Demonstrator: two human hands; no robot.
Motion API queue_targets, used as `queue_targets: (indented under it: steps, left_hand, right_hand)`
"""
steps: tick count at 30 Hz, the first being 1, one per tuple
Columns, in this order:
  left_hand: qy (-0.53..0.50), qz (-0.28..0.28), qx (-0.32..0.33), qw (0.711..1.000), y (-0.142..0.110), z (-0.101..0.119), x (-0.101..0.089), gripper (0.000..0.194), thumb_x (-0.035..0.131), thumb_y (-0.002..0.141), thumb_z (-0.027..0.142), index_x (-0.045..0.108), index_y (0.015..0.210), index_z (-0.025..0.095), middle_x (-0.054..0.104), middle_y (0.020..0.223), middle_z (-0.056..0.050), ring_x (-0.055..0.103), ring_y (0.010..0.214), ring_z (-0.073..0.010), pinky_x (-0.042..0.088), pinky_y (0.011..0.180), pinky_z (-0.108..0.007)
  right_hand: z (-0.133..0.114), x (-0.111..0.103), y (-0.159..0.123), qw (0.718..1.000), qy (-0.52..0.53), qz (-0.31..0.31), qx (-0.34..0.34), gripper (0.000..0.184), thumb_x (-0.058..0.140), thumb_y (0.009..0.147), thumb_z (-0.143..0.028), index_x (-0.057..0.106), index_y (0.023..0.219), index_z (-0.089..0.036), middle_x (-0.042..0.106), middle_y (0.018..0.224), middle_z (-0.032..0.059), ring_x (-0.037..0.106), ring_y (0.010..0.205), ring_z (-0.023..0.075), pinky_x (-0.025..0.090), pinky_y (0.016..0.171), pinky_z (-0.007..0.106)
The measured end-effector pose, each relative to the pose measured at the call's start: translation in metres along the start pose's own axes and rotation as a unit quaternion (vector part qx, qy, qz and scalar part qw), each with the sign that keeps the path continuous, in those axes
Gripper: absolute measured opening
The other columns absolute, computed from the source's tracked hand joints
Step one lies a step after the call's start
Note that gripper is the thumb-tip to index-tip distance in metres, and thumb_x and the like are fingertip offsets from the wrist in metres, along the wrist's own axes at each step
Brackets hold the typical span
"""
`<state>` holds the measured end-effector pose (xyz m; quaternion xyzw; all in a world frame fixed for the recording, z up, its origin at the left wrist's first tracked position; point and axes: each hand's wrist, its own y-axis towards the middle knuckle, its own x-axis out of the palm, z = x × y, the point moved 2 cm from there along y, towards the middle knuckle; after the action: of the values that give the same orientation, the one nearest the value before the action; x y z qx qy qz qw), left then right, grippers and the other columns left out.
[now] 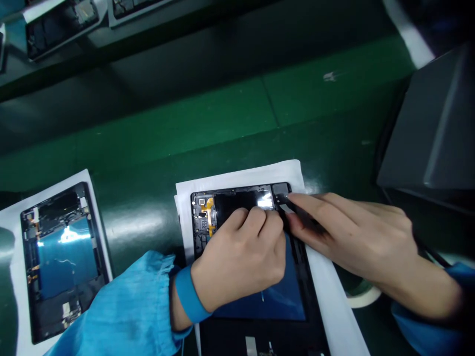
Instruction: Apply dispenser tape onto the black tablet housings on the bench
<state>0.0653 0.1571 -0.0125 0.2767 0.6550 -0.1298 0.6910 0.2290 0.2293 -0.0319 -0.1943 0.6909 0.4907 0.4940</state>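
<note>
An opened tablet (315,301) lies on white sheets, its inner parts facing up and a blue panel (267,296) across its middle. My left hand (241,252), with a blue band (191,296) at the wrist, rests over the tablet's upper part, fingers curled together. What those fingertips hold, if anything, is hidden beneath them. From the right, my right hand (356,232) reaches the tablet's upper right corner, thumb and index finger closing at a small dark part I cannot make out. An orange flex cable (210,215) shows near the upper left corner.
A second opened tablet (61,316) lies on white sheets (15,277) at the left. More opened tablets (55,29) sit on a raised shelf (148,54) at the back. A dark box (426,128) stands at the right, and a roll of tape (365,296) lies by my right wrist.
</note>
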Motion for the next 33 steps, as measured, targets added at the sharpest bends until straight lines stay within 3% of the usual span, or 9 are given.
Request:
queue_targets:
  steps: [12,22,29,33]
  left_hand:
    - [-0.007,0.002,-0.003,1.0,0.002,-0.001,-0.001,0.027,0.045,0.098,0.01,0.071,0.1,0.005,0.067,0.088,-0.009,0.065,0.082,-0.0224,0.051,0.067,-0.034]
    - [0.006,0.001,-0.002,1.0,0.0,0.001,-0.001,0.027,0.044,0.098,0.01,0.07,0.101,0.006,0.066,0.089,-0.009,0.063,0.081,-0.0209,0.049,0.068,-0.033]
    - [0.014,-0.01,0.005,1.0,0.0,-0.002,0.0,0.026,0.044,0.096,0.009,0.069,0.103,0.005,0.065,0.091,-0.01,0.061,0.081,-0.0215,0.05,0.069,-0.034]
    - [0.059,-0.03,0.018,0.998,0.003,-0.006,-0.001,0.027,0.048,0.093,0.007,0.067,0.112,0.003,0.065,0.091,-0.01,0.06,0.081,-0.0232,0.053,0.069,-0.035]
  right_hand:
    - [-0.002,0.001,0.001,1.0,-0.005,-0.006,0.011,0.013,0.067,0.091,-0.019,0.068,0.102,-0.012,0.068,0.072,-0.001,0.05,0.049,0.0095,0.036,0.05,0.029]
    - [-0.002,0.001,0.007,0.997,0.068,-0.034,0.022,0.008,0.063,0.092,-0.014,0.07,0.087,-0.013,0.07,0.084,0.0059,0.061,0.072,0.0161,0.045,0.064,0.032]
    - [-0.011,-0.004,0.013,0.995,0.02,-0.097,-0.02,0.016,0.056,0.095,-0.013,0.071,0.091,-0.013,0.062,0.074,0.003,0.055,0.062,0.0153,0.041,0.059,0.033]
    - [-0.02,-0.014,0.004,0.992,-0.008,-0.129,0.006,0.022,0.058,0.092,-0.013,0.069,0.111,-0.012,0.066,0.084,0.0039,0.06,0.073,0.0171,0.044,0.065,0.033]
